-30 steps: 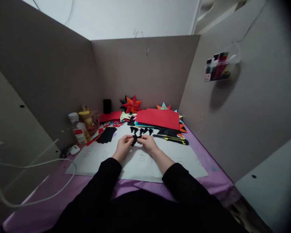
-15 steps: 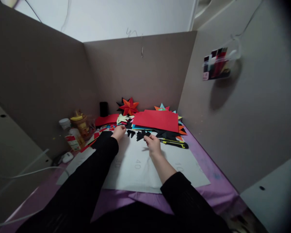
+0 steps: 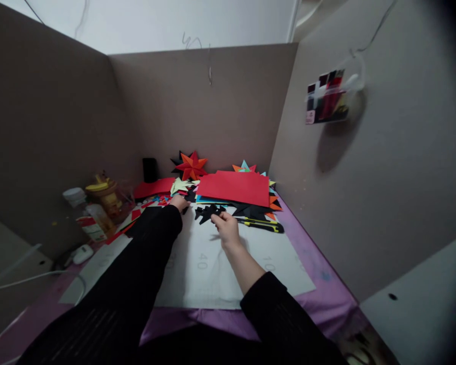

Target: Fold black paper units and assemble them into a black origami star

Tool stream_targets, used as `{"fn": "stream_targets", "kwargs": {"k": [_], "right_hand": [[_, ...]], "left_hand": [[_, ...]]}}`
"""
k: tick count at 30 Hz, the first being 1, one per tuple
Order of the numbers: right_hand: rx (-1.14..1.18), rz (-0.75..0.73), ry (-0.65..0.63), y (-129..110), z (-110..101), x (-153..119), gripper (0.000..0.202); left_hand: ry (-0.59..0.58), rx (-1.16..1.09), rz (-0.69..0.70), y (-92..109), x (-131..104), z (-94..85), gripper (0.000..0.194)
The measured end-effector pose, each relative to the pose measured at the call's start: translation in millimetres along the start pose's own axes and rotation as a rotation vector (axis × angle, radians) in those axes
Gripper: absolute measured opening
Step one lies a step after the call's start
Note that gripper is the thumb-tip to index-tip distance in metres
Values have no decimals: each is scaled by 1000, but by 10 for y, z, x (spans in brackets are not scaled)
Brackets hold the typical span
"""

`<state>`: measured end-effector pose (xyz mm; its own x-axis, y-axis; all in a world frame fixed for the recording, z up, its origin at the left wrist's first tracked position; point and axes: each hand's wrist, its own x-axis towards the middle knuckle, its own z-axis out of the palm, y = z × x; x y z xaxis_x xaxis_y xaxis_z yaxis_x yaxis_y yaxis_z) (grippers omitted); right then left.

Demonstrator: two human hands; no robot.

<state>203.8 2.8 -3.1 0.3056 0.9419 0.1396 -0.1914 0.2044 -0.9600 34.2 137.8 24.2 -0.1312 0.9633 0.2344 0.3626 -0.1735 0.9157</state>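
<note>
Between thumb and fingers, my right hand [image 3: 226, 227] pinches a black cut-paper piece [image 3: 208, 213] with jagged points, above the white sheet [image 3: 220, 274]. My left hand [image 3: 180, 203] is at the far edge of the sheet, beside small black paper pieces [image 3: 190, 195]. Its fingers are bent together, and what they touch or hold is too small to make out. A yellow and black cutter [image 3: 264, 225] lies just right of my right hand. Behind it rests a stack of red paper [image 3: 233, 187].
Folded paper stars [image 3: 192, 165] stand at the back wall, with more at the right [image 3: 244, 167]. Bottles [image 3: 95, 218], a yellow-topped container [image 3: 105, 194] and a white mouse-like object [image 3: 82, 254] are at the left. A purple cloth [image 3: 327, 284] covers the table.
The view has shifted slightly right. My left hand has moved to the small black pieces at the back. The black piece in my right hand now shows beside or over the smaller one.
</note>
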Motion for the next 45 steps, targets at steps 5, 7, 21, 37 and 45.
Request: {"fn": "stream_targets", "kwargs": {"k": [5, 7, 21, 37, 45], "right_hand": [[-102, -48, -16, 20, 22, 5, 26], [-174, -105, -14, 20, 28, -6, 27], [-350, -289, -160, -4, 67, -229, 22], [-328, -299, -170, -51, 59, -269, 24], [-330, -291, -258, -22, 74, -268, 21]], "left_hand": [[-15, -23, -74, 110, -381, -259, 33], [-127, -170, -68, 136, -653, -296, 27], [-138, -393, -93, -18, -1571, -213, 31], [-129, -356, -44, -43, -1601, -230, 27], [-125, -379, -42, -37, -1596, -225, 24]]}}
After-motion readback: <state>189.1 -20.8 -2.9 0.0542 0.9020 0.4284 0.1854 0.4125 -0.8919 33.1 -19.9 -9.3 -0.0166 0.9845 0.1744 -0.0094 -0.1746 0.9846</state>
